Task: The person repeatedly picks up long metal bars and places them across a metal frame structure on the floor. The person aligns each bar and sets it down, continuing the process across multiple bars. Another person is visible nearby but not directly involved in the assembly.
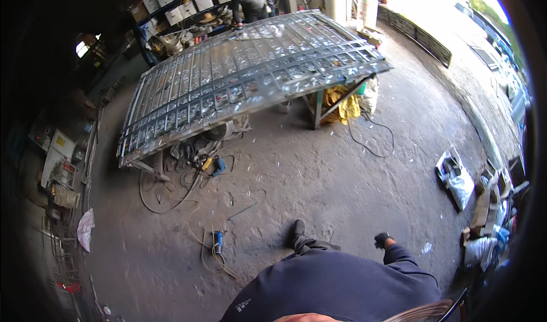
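My right hand (pixel 382 240), in a dark glove, hangs low at my right side over the concrete floor. Its fingers look loosely spread, and nothing shows in them. My left hand is out of sight, with my dark sweater (pixel 342 282) filling the lower edge. One dark shoe (pixel 298 229) is set forward on the floor. Ahead, a large metal barred frame (pixel 239 71) lies across a work table, well beyond my reach. A blue power tool (pixel 218 241) lies on the floor to my left with its cord trailing.
Another person (pixel 252 4) stands at the far side of the barred frame, a hand near it. Under it are a yellow sack (pixel 342 103), a second blue tool (pixel 219 166) and tangled cables. White bags (pixel 460 185) lie at right; boxes (pixel 203 1) fill the back shelves.
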